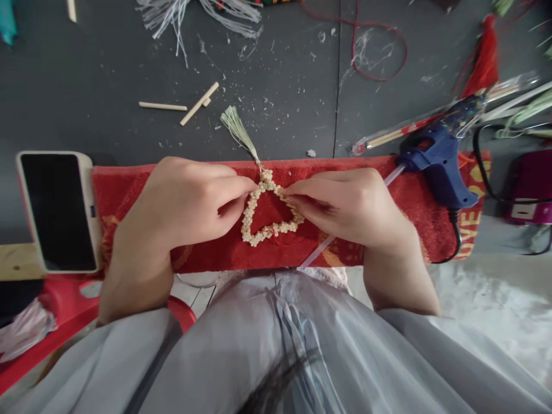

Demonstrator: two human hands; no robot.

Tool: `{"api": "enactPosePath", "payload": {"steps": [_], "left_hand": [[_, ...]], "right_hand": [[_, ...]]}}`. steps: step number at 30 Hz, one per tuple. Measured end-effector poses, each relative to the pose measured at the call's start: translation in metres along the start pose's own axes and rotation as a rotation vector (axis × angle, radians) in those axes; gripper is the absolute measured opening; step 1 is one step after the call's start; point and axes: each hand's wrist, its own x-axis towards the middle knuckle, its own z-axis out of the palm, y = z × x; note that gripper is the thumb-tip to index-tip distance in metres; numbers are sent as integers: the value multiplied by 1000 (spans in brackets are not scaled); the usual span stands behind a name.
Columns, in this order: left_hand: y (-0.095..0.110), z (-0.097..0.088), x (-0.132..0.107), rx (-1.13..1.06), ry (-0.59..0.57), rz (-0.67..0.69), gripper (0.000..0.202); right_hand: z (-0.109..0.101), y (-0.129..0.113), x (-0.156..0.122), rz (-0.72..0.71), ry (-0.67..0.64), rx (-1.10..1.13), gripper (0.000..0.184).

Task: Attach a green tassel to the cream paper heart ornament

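A loop of small cream beads (254,234), bent into a rough triangle, lies over a red towel (215,253). A pale green tassel (239,131) extends from its top knot toward the far side. Thumb and fingers of my left hand (194,201) pinch the loop's upper left side. My right hand (349,204) pinches its upper right side, the fingertips closed on the beads. A thin red thread (280,238) shows at the lower edge of the loop.
To the right lies a blue glue gun (440,155) with a glue stick and black cord. A phone (58,213) lies at left. Beyond the towel are wooden sticks (199,104), white threads (202,17), a red cord (403,54) and a red tassel (483,57).
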Motion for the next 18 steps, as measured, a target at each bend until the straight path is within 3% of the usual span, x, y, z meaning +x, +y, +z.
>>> {"api": "enactPosePath", "payload": {"steps": [6, 10, 18], "left_hand": [[1, -1, 1, 16, -80, -77, 31], [2, -3, 1, 9, -117, -81, 34], [1, -2, 0, 15, -66, -12, 29]], "right_hand": [[1, 0, 0, -39, 73, 7, 25], [1, 0, 0, -11, 28, 0, 26], [0, 1, 0, -21, 15, -3, 28]]}}
